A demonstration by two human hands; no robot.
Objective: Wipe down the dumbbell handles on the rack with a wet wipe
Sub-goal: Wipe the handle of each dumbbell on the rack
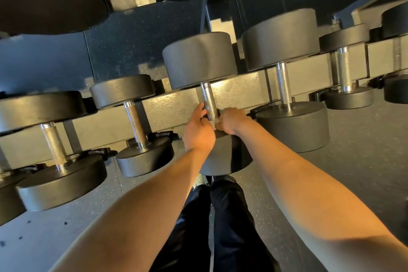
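Two hands low on handle (208, 99) | left hand (198, 132) grips it | right hand (231, 120) pinches wipe (216, 120) | bare above

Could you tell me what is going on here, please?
A person stands at the dumbbell rack with both hands at the lower end of the middle dumbbell's handle. The right hand is curled there on a pale scrap, likely the wipe; the left hand touches the handle's other side. The neighbouring handles are untouched.
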